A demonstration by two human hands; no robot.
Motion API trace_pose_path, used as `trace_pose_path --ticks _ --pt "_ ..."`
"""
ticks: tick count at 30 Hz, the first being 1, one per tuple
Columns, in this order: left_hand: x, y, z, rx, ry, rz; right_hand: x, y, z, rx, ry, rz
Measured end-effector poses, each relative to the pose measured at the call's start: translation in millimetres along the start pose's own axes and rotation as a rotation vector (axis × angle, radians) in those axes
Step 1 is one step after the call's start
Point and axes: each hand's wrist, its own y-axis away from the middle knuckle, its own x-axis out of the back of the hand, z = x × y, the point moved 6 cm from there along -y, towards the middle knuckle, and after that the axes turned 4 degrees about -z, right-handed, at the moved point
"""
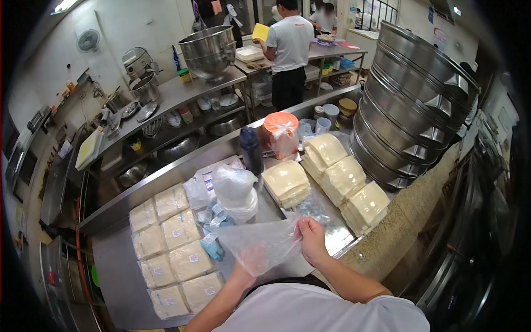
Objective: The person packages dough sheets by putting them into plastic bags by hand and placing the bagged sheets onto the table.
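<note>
A clear plastic bag (265, 240) is spread between my two hands over the near edge of the steel table. My right hand (311, 238) pinches the bag's right edge, fingers closed. My left hand (248, 264) is inside or behind the film at its lower left, and its fingers are blurred by the plastic. Beyond the bag sits a stack of pale square sheets (286, 182). Further right, a row of similar stacks (343, 177) runs along the table. To the left lie several packed, labelled bags of sheets (181, 229) in two columns.
White plastic bags (235, 191), blue-and-white labels (211, 238), a dark bottle (251, 150) and an orange-lidded tub (281, 135) stand mid-table. Tall stacked steel steamers (406, 105) rise at right. A person (291, 47) stands at the counter behind.
</note>
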Motion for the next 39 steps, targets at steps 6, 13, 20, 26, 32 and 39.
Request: trace_pose_path --ticks 6,13,20,26,32,39 --pt "14 -1 37 -0.362 -0.469 0.28 77 -86 31 0.068 0.622 -0.055" --pt "0 25 49 -0.28 -0.731 0.346 -6 -208 2 0.669 1.604 -0.606" --pt "4 47 24 -0.24 -0.7 0.425 -26 -246 23 0.727 1.894 -1.083" --pt "-5 49 19 -0.29 -0.544 0.441 -17 -227 46 1.305 1.989 -0.774" --pt "-10 48 10 -0.244 -0.669 0.385 -43 -275 45 0.597 1.842 -0.943" --pt "-3 52 14 -0.213 -0.703 0.434 -1 -361 -37 -0.067 0.767 -0.66"
